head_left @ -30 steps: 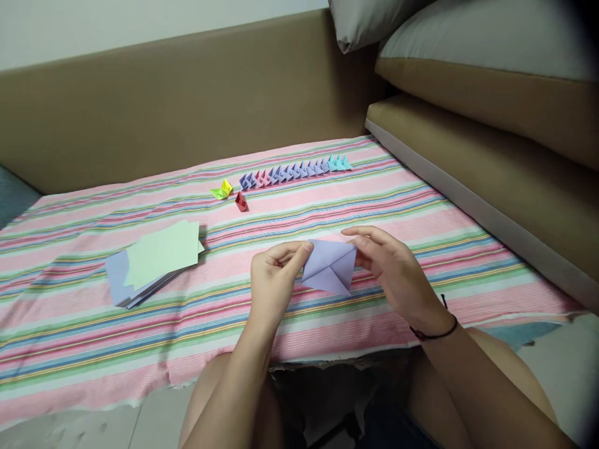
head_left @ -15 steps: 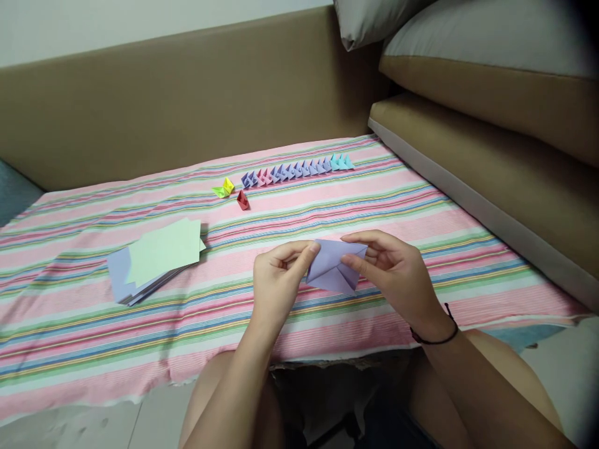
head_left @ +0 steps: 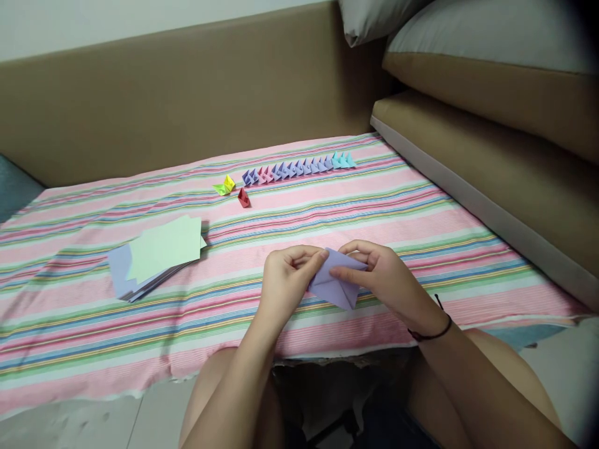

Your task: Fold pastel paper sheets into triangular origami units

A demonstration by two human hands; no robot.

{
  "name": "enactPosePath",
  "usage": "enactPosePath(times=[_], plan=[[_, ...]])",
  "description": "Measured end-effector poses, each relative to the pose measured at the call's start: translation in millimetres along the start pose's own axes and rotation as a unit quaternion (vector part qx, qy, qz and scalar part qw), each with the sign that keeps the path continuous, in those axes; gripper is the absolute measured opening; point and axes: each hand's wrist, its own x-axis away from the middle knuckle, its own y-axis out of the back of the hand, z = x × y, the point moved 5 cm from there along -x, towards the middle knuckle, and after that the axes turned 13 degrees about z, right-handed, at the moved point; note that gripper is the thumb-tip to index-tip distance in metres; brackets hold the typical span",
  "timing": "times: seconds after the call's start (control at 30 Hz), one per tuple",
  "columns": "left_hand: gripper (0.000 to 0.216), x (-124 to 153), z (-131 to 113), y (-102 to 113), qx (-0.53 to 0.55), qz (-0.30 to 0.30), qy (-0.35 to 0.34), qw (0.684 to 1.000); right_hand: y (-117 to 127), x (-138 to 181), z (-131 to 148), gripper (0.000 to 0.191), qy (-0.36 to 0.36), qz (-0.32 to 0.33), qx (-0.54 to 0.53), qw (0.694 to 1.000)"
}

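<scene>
A folded sheet of purple paper (head_left: pixel 334 291) is held between both hands, just above the near part of the striped cloth. My left hand (head_left: pixel 291 274) pinches its upper left corner between thumb and fingers. On the other side, my right hand (head_left: pixel 381 274) grips the paper, the thumb lying on its front face and the fingers partly hidden behind. Creases run across the lower part of the sheet, and one corner points down.
Left on the striped cloth (head_left: pixel 224 330) lies a stack of green and purple paper (head_left: pixel 163 249). Farther back stand a row of small folded paper pieces (head_left: pixel 294 169), a yellow-green piece (head_left: pixel 225 186) and a red one (head_left: pixel 244 198). Cushions (head_left: pixel 468 149) are piled at right.
The purple paper has turned, with its lower corner now pointing further down. My right hand has shifted slightly left, and its thumb lies farther in on the paper.
</scene>
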Motion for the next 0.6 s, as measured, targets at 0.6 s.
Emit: enactPosePath(times=[0.6], plan=[[0.016,0,3,-1,0.041,-0.109,-0.04,0.992,-14,-6,-9,0.041,0.027,-0.064,-0.125,0.99]])
